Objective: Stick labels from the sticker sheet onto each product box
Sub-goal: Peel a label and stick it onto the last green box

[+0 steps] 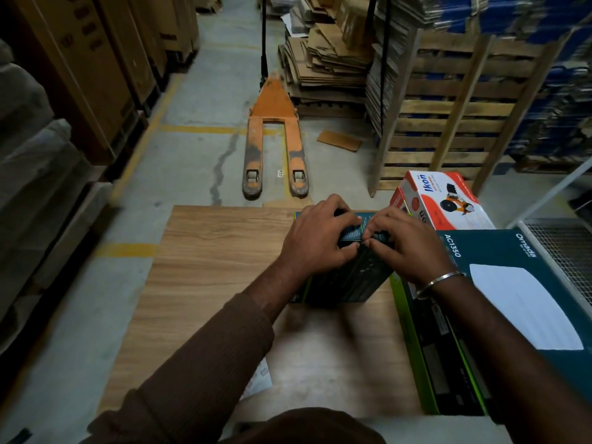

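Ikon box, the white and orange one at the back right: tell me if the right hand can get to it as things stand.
Probably yes. The Ikon box stands just behind the right hand, with nothing between them. But that hand is busy, fingers pressed on the dark box alongside the left hand.

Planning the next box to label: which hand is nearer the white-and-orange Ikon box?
Right. The right hand works on the dark teal box just beside the white-and-orange Ikon box; the left hand sits farther over, on that teal box's other side.

Dark teal product box (342, 283) on wooden table, sticker sheet (258, 379) partly hidden near table's front edge
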{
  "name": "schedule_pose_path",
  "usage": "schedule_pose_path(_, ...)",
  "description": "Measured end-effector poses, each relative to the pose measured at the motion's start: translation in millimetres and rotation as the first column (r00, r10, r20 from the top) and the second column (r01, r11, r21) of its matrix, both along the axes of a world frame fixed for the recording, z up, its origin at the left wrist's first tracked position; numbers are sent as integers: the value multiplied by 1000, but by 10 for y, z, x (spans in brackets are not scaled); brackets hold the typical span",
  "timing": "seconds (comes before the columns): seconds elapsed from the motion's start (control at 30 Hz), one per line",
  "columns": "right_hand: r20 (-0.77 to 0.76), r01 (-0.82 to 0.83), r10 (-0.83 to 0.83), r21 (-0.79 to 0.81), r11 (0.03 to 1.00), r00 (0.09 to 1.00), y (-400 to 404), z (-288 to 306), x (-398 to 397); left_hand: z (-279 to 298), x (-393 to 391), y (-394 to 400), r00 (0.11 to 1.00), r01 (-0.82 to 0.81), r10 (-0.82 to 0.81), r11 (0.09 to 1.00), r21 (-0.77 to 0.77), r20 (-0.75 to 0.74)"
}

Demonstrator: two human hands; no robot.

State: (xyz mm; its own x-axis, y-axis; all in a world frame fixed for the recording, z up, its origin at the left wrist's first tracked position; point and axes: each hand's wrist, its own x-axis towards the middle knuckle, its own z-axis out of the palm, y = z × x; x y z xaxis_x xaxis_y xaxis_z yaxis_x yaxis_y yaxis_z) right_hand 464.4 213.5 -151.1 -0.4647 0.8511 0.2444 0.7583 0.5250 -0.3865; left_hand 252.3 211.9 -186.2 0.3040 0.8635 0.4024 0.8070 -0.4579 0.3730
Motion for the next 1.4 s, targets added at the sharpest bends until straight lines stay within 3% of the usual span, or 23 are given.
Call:
schedule_pose_path(0.23, 82, 0, -4, 46, 999, 997, 11, -10, -37, -15, -7, 37, 1000, 4, -3, 1000, 18, -18)
schedule_pose_path(0.77, 102, -11, 0, 101, 995, 995, 8, -19, -45, -37, 46, 13, 999, -27, 28, 999, 33, -22)
schedule_pose_path(0.9, 18, -15, 14, 65, 998, 1000, 8, -27, 0, -28, 70, 4, 999, -45, 46, 998, 46, -24)
schedule_pose_path(1.1, -292, -12, -34, -154, 988, 956, 29, -73, 84, -28, 85, -10, 997, -65, 66, 997, 44, -37)
schedule_pose_path(1.3, -208, -14, -13, -132, 991, 978, 89, -45, 45, -41, 89, -5, 996, -73, 75, 996, 43, -48)
schedule_pose_path(1.4, -222, 23, -71, -210, 977, 972, 129, 3, 13, -47, 86, -8, 996, -74, 76, 996, 39, -39)
